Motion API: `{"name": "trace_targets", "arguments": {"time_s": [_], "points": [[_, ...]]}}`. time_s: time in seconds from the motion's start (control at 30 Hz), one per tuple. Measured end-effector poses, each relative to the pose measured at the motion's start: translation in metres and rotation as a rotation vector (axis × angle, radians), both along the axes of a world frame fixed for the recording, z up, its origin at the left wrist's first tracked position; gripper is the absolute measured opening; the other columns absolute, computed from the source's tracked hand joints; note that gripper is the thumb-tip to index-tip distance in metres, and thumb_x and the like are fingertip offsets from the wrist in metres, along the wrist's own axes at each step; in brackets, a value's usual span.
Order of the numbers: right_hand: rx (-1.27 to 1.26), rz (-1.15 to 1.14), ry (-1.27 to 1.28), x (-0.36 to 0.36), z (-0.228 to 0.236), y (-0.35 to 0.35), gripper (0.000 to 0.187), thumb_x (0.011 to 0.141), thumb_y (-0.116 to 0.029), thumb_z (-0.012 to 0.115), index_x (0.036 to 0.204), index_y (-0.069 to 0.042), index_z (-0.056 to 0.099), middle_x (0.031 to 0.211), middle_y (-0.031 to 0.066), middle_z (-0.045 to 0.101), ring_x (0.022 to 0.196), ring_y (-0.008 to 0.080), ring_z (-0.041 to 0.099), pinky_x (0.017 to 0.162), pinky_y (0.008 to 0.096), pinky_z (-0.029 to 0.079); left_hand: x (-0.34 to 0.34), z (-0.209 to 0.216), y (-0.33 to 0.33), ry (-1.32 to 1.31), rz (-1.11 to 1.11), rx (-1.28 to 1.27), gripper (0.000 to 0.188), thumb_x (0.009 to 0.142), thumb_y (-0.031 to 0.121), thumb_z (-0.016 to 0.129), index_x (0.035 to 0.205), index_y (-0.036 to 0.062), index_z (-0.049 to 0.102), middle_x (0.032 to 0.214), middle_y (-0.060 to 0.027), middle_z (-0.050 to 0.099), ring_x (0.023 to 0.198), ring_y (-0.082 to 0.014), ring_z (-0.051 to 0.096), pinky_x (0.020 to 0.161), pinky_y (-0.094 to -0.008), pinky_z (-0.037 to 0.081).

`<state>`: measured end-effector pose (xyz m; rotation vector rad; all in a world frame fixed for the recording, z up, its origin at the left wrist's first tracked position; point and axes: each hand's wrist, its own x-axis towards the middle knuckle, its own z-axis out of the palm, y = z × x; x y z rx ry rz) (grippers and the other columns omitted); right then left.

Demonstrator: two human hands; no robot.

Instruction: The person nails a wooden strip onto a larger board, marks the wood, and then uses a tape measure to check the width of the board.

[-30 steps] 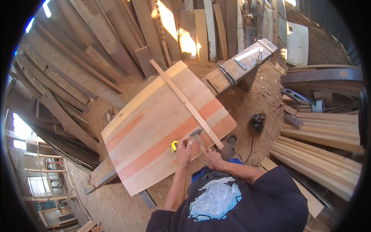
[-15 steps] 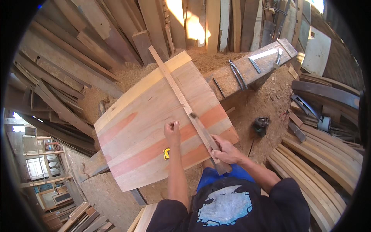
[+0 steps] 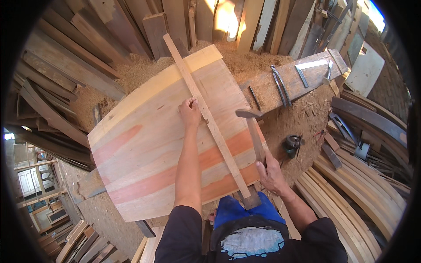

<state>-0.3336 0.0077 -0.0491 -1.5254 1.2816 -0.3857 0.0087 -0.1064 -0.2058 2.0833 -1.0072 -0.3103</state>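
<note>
A broad plywood panel [image 3: 144, 158] with reddish stripes lies before me, and a long wooden strip [image 3: 215, 131] runs across it from the far edge towards me. Beside the strip, on its left, is my left hand [image 3: 190, 111], its fingers pinched together low over the panel; whatever is between them is too small to make out. My right hand [image 3: 270, 175] is wrapped round the wooden handle of a hammer [image 3: 257, 141]. The hammer's head is raised over the panel's right edge, to the right of the strip and apart from it.
Pincers [image 3: 280, 85], a metal square [image 3: 302, 74] and a thin dark rod [image 3: 254, 97] lie on a sawdust-covered plank [image 3: 313, 90] at the far right. Stacked curved timbers [image 3: 346, 201] flank my right. Boards [image 3: 153, 33] lean along the back. A dark green object [image 3: 293, 144] sits on the ground.
My left hand has moved farther up the panel beside the strip. My right hand has swung the hammer off the strip to the right. My left forearm now covers the yellow tape measure's earlier place.
</note>
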Motion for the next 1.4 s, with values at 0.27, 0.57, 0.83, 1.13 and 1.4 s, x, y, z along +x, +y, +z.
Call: {"name": "trace_targets", "arguments": {"time_s": [0.27, 0.57, 0.83, 1.13, 1.4], "points": [[-0.167, 0.084, 0.012, 0.042, -0.006, -0.045, 0.055, 0.098, -0.007, 0.054, 0.151, 0.001, 0.038, 0.119, 0.0332, 0.062, 0.107, 0.0523, 0.060, 0.091, 0.0547, 0.047, -0.006, 0.000, -0.001, 0.074, 0.051, 0.047, 0.014, 0.091, 0.022, 0.073, 0.099, 0.0106, 0.076, 0.100, -0.0099, 0.074, 0.103, -0.0324, 0.061, 0.091, -0.0469, 0.048], [-0.351, 0.345, 0.215, 0.104, -0.018, -0.106, 0.066, 0.097, -0.010, 0.057, 0.159, -0.012, 0.034, 0.105, 0.0277, 0.065, 0.095, 0.0474, 0.064, 0.082, 0.0530, 0.052, -0.008, -0.001, 0.002, -0.192, 0.011, 0.043, 0.013, 0.091, 0.022, 0.073, 0.095, 0.0099, 0.073, 0.097, -0.0053, 0.071, 0.098, -0.0299, 0.059, 0.085, -0.0447, 0.048], [-0.436, 0.404, 0.273, 0.113, -0.028, -0.120, 0.067, 0.096, -0.014, 0.060, 0.159, -0.019, 0.036, 0.089, 0.0222, 0.064, 0.074, 0.0442, 0.064, 0.069, 0.0526, 0.053, -0.013, 0.009, 0.001, -0.184, -0.009, 0.044, 0.011, 0.088, 0.015, 0.074, 0.096, 0.0077, 0.071, 0.096, -0.0071, 0.070, 0.095, -0.0317, 0.058, 0.086, -0.0464, 0.046], [-0.462, 0.315, 0.209, 0.113, -0.027, -0.116, 0.065, 0.098, -0.017, 0.059, 0.159, -0.021, 0.035, 0.095, 0.0239, 0.065, 0.081, 0.0456, 0.066, 0.072, 0.0530, 0.053, -0.009, 0.012, 0.018, -0.181, -0.044, 0.009, 0.036, 0.088, 0.020, 0.072, 0.121, 0.0057, 0.064, 0.117, -0.0160, 0.064, 0.112, -0.0388, 0.053, 0.099, -0.0542, 0.039], [-0.493, 0.301, 0.190, 0.110, -0.040, -0.122, 0.067, 0.097, -0.016, 0.060, 0.159, -0.016, 0.034, 0.104, 0.0245, 0.066, 0.090, 0.0457, 0.066, 0.078, 0.0529, 0.053, -0.091, 0.024, 0.057, -0.280, -0.007, 0.178, 0.071, 0.088, 0.030, 0.070, 0.143, -0.0066, 0.045, 0.150, -0.0258, 0.046, 0.140, -0.0485, 0.036, 0.119, -0.0604, 0.024]]}}
